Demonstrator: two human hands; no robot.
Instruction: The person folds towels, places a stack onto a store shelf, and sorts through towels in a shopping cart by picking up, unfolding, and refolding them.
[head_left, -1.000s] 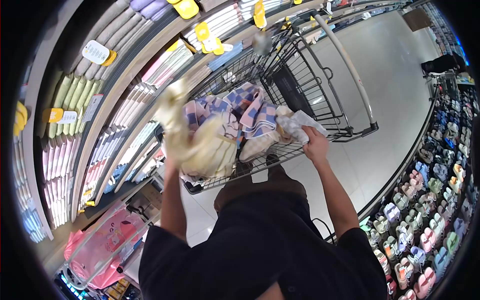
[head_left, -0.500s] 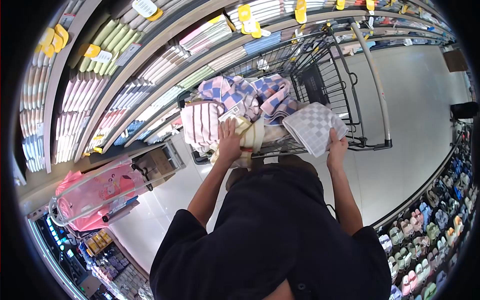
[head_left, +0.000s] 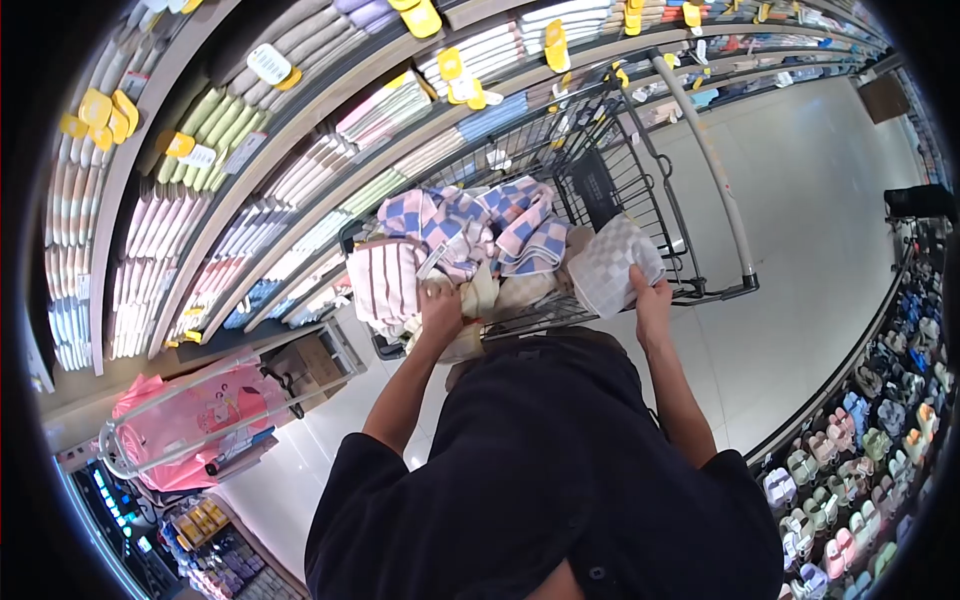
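Note:
My right hand (head_left: 652,302) pinches the near edge of a grey and white checked towel (head_left: 612,262), which hangs over the near right side of a shopping cart (head_left: 655,200). The fingers of my left hand (head_left: 440,308) are curled into a pale yellow towel (head_left: 482,290) at the cart's near side. Left of that hand lies a white towel with dark stripes (head_left: 385,280). Behind it, rumpled blue and pink checked towels (head_left: 460,220) fill the middle of the basket. A white tag (head_left: 433,262) lies just beyond my left fingertips.
Shelves of folded towels (head_left: 220,240) with yellow tags run along the left and far side. A rack holding a pink item (head_left: 200,405) stands at the lower left. Rows of slippers (head_left: 840,480) line the right, beside a pale tiled floor (head_left: 790,200).
My left fingers, laid fairly flat on the yellow towel before, are now curled into it. The checked towel in my right hand has shifted slightly left and in. The view has turned a little.

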